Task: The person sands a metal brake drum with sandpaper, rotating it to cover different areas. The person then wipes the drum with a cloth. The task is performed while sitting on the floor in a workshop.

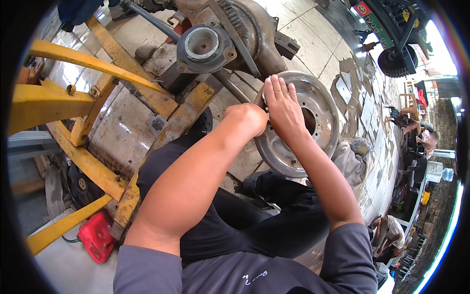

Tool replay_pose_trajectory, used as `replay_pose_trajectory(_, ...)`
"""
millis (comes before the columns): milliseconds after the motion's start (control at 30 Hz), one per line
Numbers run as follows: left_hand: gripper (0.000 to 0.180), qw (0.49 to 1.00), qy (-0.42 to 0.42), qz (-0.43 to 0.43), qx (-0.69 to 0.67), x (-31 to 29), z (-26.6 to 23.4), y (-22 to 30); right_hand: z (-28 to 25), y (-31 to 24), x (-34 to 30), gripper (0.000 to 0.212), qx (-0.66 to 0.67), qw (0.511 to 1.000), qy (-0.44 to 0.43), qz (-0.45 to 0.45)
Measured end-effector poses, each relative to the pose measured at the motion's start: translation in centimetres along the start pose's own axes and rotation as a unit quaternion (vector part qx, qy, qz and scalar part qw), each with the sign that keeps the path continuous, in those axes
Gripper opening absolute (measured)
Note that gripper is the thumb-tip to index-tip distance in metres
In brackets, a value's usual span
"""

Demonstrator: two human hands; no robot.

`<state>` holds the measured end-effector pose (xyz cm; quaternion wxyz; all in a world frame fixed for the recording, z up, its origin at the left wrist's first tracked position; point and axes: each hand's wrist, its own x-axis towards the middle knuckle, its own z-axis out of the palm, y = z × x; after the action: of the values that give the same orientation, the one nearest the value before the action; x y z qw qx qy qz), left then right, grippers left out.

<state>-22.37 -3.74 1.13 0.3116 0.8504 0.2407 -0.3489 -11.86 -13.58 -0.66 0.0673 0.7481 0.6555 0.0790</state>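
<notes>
A round steel wheel rim (323, 110), with a central hole and a ring of bolt holes, stands tilted before my knees. My right hand (282, 103) lies against its upper left part, fingers stretched out and pointing away from me. Close beside it, at the rim's left edge, my left hand (248, 119) is closed in a fist. Its fingers are turned away, so what they hold, if anything, is hidden. Beyond my hands sits a large greasy axle assembly (267, 36) with a round flanged hub (201, 43). A metal bar (232, 88) slopes from below it toward my left hand.
A worn yellow steel frame (93, 103) fills the left side. Near its foot lies a red plastic case (97, 236). A grey rag (353, 159) rests right of the rim. Broken tiles (364, 105) cover the floor farther right, where other people (389, 232) sit.
</notes>
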Motion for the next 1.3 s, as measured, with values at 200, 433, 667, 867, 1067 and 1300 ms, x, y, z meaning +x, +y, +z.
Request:
replay_pose_trajectory(200, 0.045, 0.999, -0.035, -0.009, 0.000, 0.1, -0.3, 0.4, -2.8, 0.4, -1.8, 0.068, 0.151, 0.987, -0.041, 0.020)
replay_pose_trajectory(433, 0.045, 0.998, -0.056, -0.015, -0.003, -0.3, -0.8, 0.6, -1.6, 3.7, 0.8, 0.076, 0.155, 0.986, -0.044, 0.033)
replay_pose_trajectory(667, 0.045, 0.998, -0.064, -0.013, 0.006, -0.2, -0.7, 0.2, 0.9, 2.1, -0.4, 0.068, 0.069, 0.997, -0.023, -0.003)
replay_pose_trajectory(867, 0.048, 1.000, -0.024, -0.011, 0.008, -1.2, -1.0, 0.1, 0.5, 2.0, -0.1, 0.059, 0.064, 0.998, -0.008, -0.016)
replay_pose_trajectory(1067, 0.050, 0.995, 0.083, -0.041, -0.024, -4.4, -2.3, 0.9, -2.9, 2.9, -0.5, 0.084, 0.233, 0.969, -0.067, 0.043)
replay_pose_trajectory(1300, 0.064, 0.892, 0.419, 0.159, 0.056, -2.8, -1.0, 1.8, -10.5, 4.2, -8.5, 0.054, 0.482, 0.838, 0.128, 0.222)
